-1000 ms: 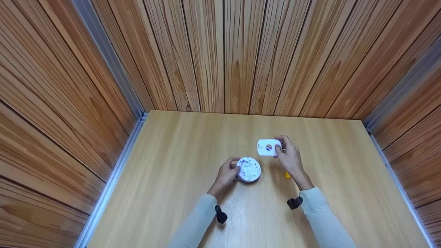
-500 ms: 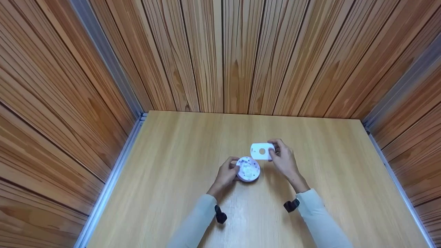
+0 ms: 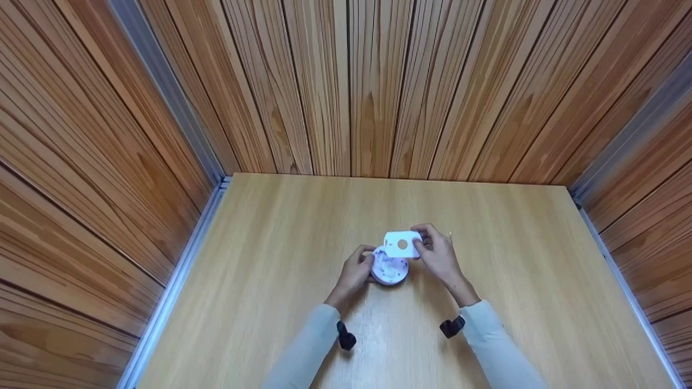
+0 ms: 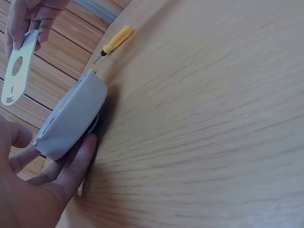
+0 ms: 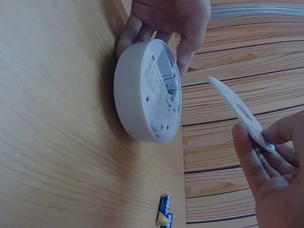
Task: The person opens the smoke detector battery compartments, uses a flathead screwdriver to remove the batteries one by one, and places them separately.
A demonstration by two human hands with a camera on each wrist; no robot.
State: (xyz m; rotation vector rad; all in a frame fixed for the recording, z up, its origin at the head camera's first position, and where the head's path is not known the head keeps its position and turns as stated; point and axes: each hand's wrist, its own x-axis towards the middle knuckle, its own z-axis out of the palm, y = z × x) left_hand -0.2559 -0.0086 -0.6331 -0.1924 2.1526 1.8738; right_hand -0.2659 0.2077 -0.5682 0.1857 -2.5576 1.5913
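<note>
My left hand holds a round white plastic device low over the table, thumb at its rim and fingers underneath. In the right wrist view, the upturned face of this device shows a printed label, small holes and a recessed compartment. My right hand pinches one end of a thin white plate with rounded ends and a round hole in its middle. From the head, the plate overlaps the far part of the device; both wrist views show a gap between the plate and the device.
A screwdriver with a yellow handle lies on the wooden table, beyond the device in the left wrist view. Blue and gold batteries lie on the table in the right wrist view. Wood-panelled walls enclose the back and sides.
My right hand has carried the plate left and towards me, from beside the round device to over its far part. My left hand and the device have stayed nearly still.
</note>
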